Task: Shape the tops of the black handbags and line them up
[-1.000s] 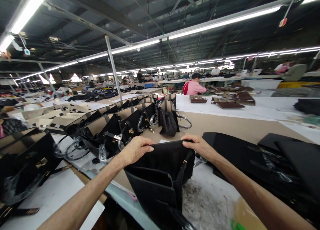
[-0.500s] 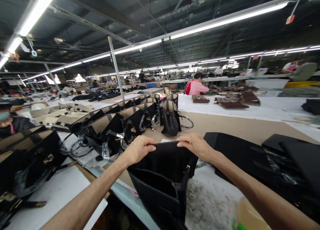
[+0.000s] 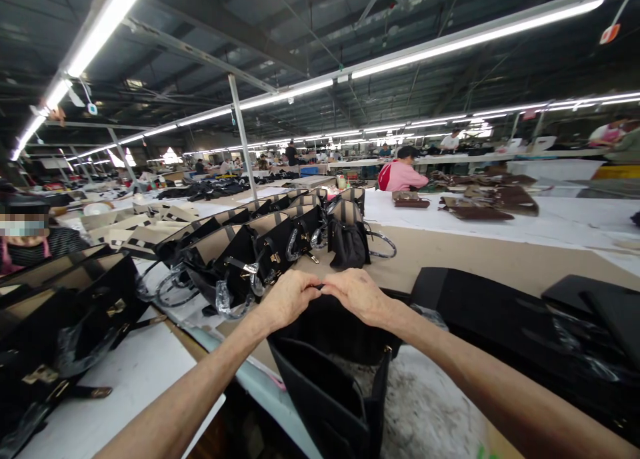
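Item 1, black bag (image 3: 325, 392): stands at the near edge of the table (image 3: 480, 256), straight below my view, mouth up. I see its top rim running left to right, with the body dropping toward me.

Item 2, left hand (image 3: 290, 299): fingers curled closed over the middle of the far rim.

Item 3, right hand (image 3: 357, 294): closed on the same rim just beside the left, knuckles almost touching. Neither hand is nearer, and both sit on the bag's midline.

Item 4, row of bags (image 3: 235, 259): tan and black, lined up left of the grip and running away from me.

Item 5, flat black panels (image 3: 480, 312): lying to the right.

Item 6, person in pink (image 3: 403, 174): working well apart, at the far side.

Markings: I can read no brand, label or writing. There is one small gold fitting (image 3: 387, 348) on the bag's right edge.
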The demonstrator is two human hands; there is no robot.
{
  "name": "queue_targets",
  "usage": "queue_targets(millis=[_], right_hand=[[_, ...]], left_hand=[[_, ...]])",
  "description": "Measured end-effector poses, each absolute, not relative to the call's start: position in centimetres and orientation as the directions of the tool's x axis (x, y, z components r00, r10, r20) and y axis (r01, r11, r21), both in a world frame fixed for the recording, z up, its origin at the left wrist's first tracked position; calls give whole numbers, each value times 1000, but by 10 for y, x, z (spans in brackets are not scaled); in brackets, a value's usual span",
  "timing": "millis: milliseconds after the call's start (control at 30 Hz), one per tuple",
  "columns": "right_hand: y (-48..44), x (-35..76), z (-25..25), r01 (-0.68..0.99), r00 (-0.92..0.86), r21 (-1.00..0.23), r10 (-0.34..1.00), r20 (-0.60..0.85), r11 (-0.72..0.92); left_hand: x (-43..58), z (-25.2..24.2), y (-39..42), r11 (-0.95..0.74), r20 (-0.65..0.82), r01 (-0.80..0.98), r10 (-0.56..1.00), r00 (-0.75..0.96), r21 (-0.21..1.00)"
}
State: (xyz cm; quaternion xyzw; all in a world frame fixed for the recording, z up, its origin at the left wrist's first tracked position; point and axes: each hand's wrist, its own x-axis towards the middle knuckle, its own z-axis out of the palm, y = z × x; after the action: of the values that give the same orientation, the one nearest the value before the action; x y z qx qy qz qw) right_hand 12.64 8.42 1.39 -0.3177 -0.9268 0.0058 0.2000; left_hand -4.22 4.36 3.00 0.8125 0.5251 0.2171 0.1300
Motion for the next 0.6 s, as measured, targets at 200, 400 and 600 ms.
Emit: queue_targets(millis=[200, 400, 600], right_hand=[[90, 152, 19, 622, -713, -84, 607, 349, 779], [101, 222, 14, 696, -635, -175, 711, 302, 696], [98, 235, 9, 712, -619, -178, 727, 296, 679]], left_hand=[[-44, 32, 44, -364, 176, 813, 931, 319, 455], [-49, 29, 48, -355, 176, 792, 935, 308, 497], [-51, 29, 51, -348, 172, 803, 938, 302, 484]])
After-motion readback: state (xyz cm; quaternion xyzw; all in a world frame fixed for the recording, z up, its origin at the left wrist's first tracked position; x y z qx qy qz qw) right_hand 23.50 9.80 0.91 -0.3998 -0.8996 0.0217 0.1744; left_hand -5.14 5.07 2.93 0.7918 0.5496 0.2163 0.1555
